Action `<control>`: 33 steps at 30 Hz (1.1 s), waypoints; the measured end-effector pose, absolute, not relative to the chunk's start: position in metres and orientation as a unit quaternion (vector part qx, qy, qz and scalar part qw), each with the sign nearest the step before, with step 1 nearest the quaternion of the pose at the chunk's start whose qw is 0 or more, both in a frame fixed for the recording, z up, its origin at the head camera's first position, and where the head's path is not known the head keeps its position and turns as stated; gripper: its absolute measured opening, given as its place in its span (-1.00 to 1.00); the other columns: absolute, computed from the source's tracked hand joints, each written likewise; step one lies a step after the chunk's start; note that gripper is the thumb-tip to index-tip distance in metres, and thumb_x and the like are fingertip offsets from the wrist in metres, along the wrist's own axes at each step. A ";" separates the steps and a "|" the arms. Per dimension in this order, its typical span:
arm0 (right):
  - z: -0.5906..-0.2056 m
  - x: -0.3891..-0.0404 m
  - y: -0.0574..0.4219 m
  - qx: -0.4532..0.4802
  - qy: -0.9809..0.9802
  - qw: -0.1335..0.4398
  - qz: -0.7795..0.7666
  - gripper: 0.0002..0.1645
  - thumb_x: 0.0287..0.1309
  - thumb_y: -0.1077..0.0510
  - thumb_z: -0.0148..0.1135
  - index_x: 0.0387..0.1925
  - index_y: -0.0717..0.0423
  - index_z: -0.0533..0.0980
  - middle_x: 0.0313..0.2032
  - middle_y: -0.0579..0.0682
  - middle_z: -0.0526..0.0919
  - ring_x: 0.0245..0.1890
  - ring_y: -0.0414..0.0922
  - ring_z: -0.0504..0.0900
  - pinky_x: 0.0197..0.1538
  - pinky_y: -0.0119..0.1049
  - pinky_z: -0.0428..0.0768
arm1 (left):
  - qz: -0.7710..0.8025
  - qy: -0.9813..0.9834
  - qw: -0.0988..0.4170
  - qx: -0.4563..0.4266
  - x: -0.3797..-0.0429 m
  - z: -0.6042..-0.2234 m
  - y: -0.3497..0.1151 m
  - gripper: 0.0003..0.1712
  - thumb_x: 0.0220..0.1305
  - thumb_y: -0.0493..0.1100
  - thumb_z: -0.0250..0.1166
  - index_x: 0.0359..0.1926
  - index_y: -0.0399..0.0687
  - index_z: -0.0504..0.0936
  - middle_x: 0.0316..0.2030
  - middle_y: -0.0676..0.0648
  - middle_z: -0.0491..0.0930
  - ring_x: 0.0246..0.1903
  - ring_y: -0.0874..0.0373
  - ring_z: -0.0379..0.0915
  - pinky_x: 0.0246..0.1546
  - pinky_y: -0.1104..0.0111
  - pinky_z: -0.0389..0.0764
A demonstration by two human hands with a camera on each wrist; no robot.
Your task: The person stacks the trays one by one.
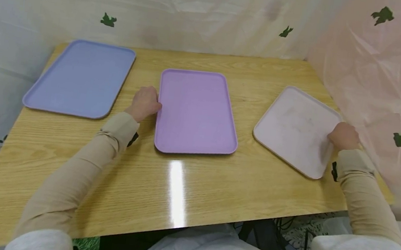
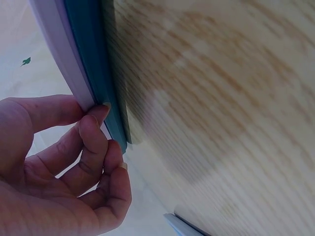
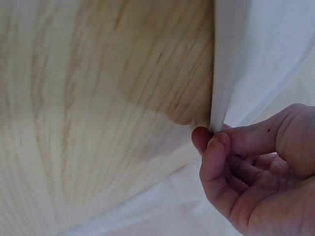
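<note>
Three flat trays with rounded corners are on the wooden table. At the left edge of the purple tray (image 1: 196,112), my left hand (image 1: 145,103) pinches the rim between thumb and fingers. The left wrist view shows a teal band (image 2: 96,59) directly under the purple rim (image 2: 61,54); whether it is a second tray I cannot tell. My right hand (image 1: 345,136) pinches the right edge of the pale pinkish tray (image 1: 295,129), which lies at an angle. In the right wrist view, thumb and fingertips meet on its whitish rim (image 3: 221,78). Farther left lies the blue tray (image 1: 80,78), untouched.
The wooden table (image 1: 124,190) has its front edge close to my body. White sheeting (image 1: 183,13) with green bird shapes hangs behind, and pinkish sheeting (image 1: 382,70) hangs along the right side. Dark cables (image 1: 299,249) are below the front edge.
</note>
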State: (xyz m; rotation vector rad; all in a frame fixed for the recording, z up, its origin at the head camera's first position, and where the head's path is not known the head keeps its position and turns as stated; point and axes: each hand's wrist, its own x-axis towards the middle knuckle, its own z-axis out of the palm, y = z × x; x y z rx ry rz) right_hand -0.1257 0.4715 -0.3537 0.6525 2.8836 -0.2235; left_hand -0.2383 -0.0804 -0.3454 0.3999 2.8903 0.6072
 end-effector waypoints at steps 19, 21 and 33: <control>-0.359 -0.147 0.469 0.184 0.977 0.081 -0.065 -0.58 0.01 0.27 -0.14 -0.27 0.66 0.35 -0.21 0.64 0.41 -0.17 0.49 0.42 -0.14 0.27 0.46 | 0.215 0.963 0.079 0.139 -0.240 -0.348 -0.081 -0.63 -0.10 -0.38 0.03 -0.87 -0.01 0.16 -0.84 0.10 0.07 -0.77 0.24 0.03 -0.74 0.46 0.08; -0.359 -0.149 0.468 0.182 0.978 0.086 -0.059 -0.59 0.01 0.27 -0.15 -0.27 0.65 0.35 -0.21 0.63 0.42 -0.17 0.49 0.42 -0.14 0.26 0.46 | 0.217 0.962 0.077 0.144 -0.241 -0.348 -0.081 -0.62 -0.11 -0.39 0.03 -0.87 -0.01 0.15 -0.85 0.11 0.07 -0.77 0.24 0.02 -0.74 0.46 0.08; -0.365 -0.167 0.469 0.111 0.990 0.056 -0.060 -0.69 -0.07 0.30 -0.15 -0.42 0.58 0.35 -0.36 0.59 0.45 -0.33 0.48 0.45 -0.34 0.23 0.46 | 0.212 0.965 0.082 0.129 -0.241 -0.348 -0.080 -0.63 -0.08 -0.38 0.05 -0.87 -0.02 0.19 -0.84 0.09 0.11 -0.76 0.24 0.05 -0.73 0.45 0.11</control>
